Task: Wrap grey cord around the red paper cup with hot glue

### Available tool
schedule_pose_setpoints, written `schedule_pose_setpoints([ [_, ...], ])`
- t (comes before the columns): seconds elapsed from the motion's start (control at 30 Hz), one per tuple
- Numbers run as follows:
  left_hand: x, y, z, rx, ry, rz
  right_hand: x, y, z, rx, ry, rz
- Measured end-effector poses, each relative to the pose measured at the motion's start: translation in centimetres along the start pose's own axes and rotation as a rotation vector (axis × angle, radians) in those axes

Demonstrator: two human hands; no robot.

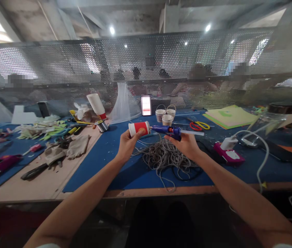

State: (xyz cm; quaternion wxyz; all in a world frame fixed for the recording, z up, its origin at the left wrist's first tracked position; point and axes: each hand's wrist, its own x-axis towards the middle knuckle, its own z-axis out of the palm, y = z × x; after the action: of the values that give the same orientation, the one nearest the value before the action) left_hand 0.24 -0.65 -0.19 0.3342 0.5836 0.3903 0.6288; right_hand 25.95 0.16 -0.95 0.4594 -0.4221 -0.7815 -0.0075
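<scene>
Presently, the left hand [127, 144] grips a red paper cup [139, 128] on its side above a grey cord pile [165, 156]. The right hand [187, 144] is closed on a blue glue gun [168, 130], nozzle just beside the cup. The cup is judged light and crushable; hold its wall gently.

Front: cord tangle [165, 158] is covering the blue mat [96, 165].
Left: bare mat is lying open.
Right: pink socket block [230, 155] is crowding.
</scene>
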Motion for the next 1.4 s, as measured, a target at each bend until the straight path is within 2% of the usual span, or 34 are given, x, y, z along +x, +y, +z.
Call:
schedule_pose_setpoints([
  [0.7, 0.08, -0.08, -0.02, -0.024, 0.003, 0.015, 0.01, 0.04, -0.18, -0.019, -0.011, 0.001],
  [1.17, 0.25, -0.12, -0.07, -0.056, 0.046, -0.021, -0.07, 0.22, -0.07, -0.026, -0.03, -0.01],
  [1.4, 0.23, 0.04, -0.12, -0.067, 0.025, -0.011, -0.09, 0.27, -0.02, -0.04, -0.041, -0.015],
])
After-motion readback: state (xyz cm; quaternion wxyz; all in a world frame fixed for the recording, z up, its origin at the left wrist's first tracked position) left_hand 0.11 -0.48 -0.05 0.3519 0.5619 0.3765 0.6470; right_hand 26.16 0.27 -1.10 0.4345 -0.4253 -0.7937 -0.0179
